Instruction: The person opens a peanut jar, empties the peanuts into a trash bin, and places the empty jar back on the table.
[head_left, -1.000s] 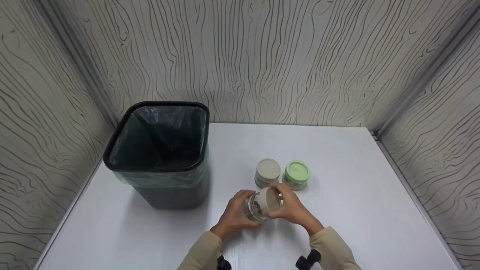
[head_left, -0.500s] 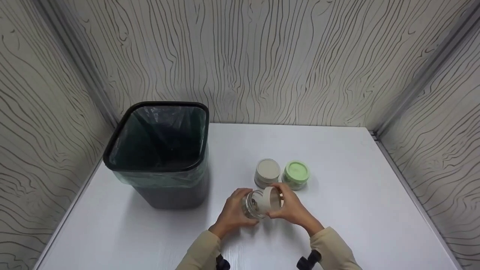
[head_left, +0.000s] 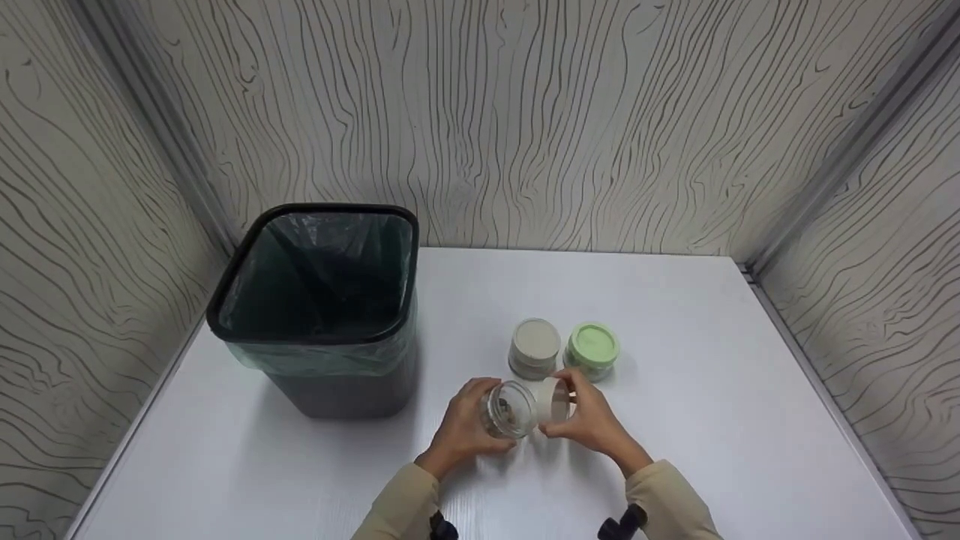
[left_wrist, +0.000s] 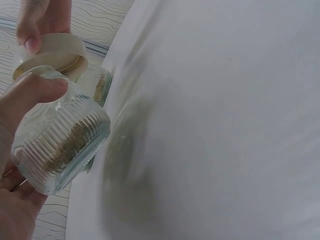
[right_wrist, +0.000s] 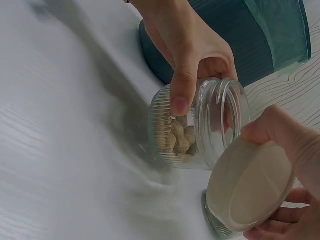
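Note:
My left hand (head_left: 463, 429) grips a ribbed clear glass jar (head_left: 516, 409), tilted with its threaded mouth facing right. Brownish lumpy pieces (right_wrist: 181, 140) lie inside the jar, filling only its lower part. In my right hand (head_left: 590, 418), thumb and fingers hold a cream screw lid (head_left: 556, 400) by its rim. The lid is off the jar and stands beside the mouth; whether the edges touch, I cannot tell. In the left wrist view the left thumb (left_wrist: 42, 90) lies across the jar's (left_wrist: 65, 135) shoulder.
Just beyond my hands stand a glass jar with a greyish lid (head_left: 535, 343) and one with a green lid (head_left: 594, 346). A dark bin (head_left: 352, 390) with a green liner bag stands at the left. White tabletop (head_left: 712, 390) surrounds them, with wood-patterned walls behind.
The lid has come away from the jar and moved slightly right with my right hand. The jar's mouth now shows uncovered, turned more upward in my left hand. The other jars have stayed put.

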